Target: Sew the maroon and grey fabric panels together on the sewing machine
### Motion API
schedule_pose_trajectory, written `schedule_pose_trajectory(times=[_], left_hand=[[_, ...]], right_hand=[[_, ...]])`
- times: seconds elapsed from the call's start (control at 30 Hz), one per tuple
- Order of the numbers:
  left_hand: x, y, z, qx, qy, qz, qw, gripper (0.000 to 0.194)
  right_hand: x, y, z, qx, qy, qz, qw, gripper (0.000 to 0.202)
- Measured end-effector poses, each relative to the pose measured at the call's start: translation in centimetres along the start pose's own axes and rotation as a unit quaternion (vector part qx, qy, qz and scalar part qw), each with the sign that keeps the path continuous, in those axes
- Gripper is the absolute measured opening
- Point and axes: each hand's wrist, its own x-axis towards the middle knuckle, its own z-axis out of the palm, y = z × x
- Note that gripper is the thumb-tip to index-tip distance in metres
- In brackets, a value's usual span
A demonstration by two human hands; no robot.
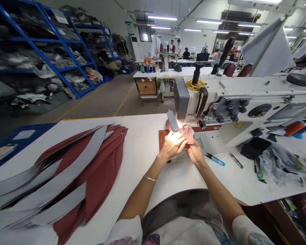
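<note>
Under the lit head of a white sewing machine (209, 88) lies a small reddish-pink fabric piece (189, 136). My left hand (172, 144) is at its left side, fingers bent together on the fabric close to the needle area. My right hand (194, 151) pinches the near edge of the same piece from the right. The needle itself is too small to make out. On the table to the left, dark red fabric panels (108, 163) with grey strips (76, 163) lie in a layered pile.
Right of my hands lie blue-handled snips (215, 159), metal tweezers (236, 160), a black pouch (255, 147) and clear plastic bags (280, 166). Blue shelves (51, 41) stand at the back left. Several people are at far workstations.
</note>
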Motion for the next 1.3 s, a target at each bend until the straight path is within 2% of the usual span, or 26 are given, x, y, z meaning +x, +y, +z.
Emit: schedule_pose_trajectory(times=[0.1,0.17,0.23,0.3,0.37,0.43,0.53,0.63,0.93,1.17,1.3], left_hand=[[0.0,-0.1,0.5,0.012,0.01,-0.014,1.0,0.027],[0.0,-0.2,0.9,0.014,0.019,-0.021,1.0,0.026],[0.0,-0.3,1.3,0.012,0.029,-0.025,0.999,0.025],[0.0,-0.4,1.7,0.01,0.035,-0.028,0.999,0.023],[-0.1,-0.5,1.9,0.01,0.042,-0.029,0.999,0.022],[-0.2,-0.7,2.0,0.005,0.052,-0.028,0.998,0.021],[-0.4,-1.2,2.0,-0.015,0.057,-0.018,0.998,0.02],[-0.5,-1.7,2.2,-0.04,0.065,-0.013,0.997,0.02],[0.1,-2.5,2.9,-0.105,0.1,-0.068,0.987,0.02],[0.2,-2.8,3.4,-0.102,0.097,-0.098,0.985,0.021],[0.2,-2.0,3.3,-0.109,0.081,-0.112,0.984,0.022]], right_hand=[[-0.1,-0.4,-0.2,-0.011,0.007,-0.001,1.0,0.027],[-0.4,-1.1,-0.6,-0.045,-0.014,0.011,0.999,0.031],[-0.6,-2.0,-0.9,-0.11,-0.044,0.023,0.993,0.039],[-0.5,-2.9,-1.1,-0.197,-0.036,0.002,0.98,0.045],[-0.1,-3.6,-1.1,-0.3,0.017,-0.055,0.952,0.038],[0.6,-4.1,-1.0,-0.401,0.06,-0.104,0.908,0.028],[1.2,-4.3,-1.0,-0.489,0.07,-0.13,0.86,0.025],[1.5,-4.3,-1.2,-0.514,0.074,-0.135,0.844,0.025],[3.1,-4.5,-1.2,-0.577,0.083,-0.17,0.795,0.025],[3.5,-4.9,-0.9,-0.619,0.093,-0.15,0.766,0.028],[3.5,-4.9,-1.0,-0.634,0.11,-0.154,0.75,0.028]])
